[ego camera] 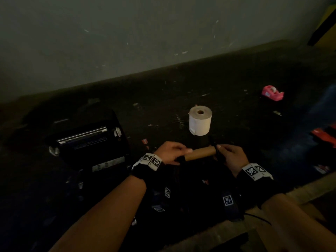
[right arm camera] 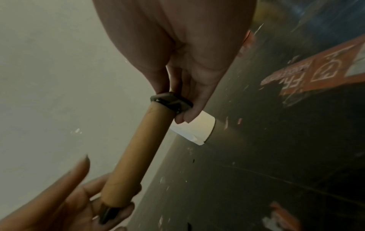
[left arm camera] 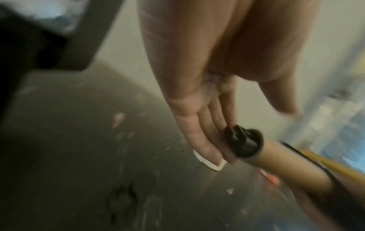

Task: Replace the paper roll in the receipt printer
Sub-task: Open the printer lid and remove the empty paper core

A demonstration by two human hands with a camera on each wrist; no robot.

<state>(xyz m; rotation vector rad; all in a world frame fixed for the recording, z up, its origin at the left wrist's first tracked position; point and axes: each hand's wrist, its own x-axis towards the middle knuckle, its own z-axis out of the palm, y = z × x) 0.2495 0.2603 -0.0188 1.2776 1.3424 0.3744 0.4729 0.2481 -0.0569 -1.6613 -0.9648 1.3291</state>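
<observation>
I hold an empty brown cardboard core [ego camera: 200,154] level above the dark table, a black spindle running through it. My right hand [ego camera: 223,151] pinches the spindle's black flange [right arm camera: 171,101] at the core's right end. My left hand [ego camera: 179,155] is at the other end. Its fingers [left arm camera: 197,132] lie nearly straight, the tips touch the spindle's black end [left arm camera: 241,143], and the thumb stands apart. A full white paper roll [ego camera: 200,122] stands upright just behind the core. The black receipt printer [ego camera: 87,142] sits at the left with its lid open.
A pink tape dispenser [ego camera: 272,92] lies at the far right and red packaging [ego camera: 325,135] at the right edge. Small paper scraps dot the table. A grey wall runs close behind, and the wooden front edge [ego camera: 236,224] passes under my right forearm.
</observation>
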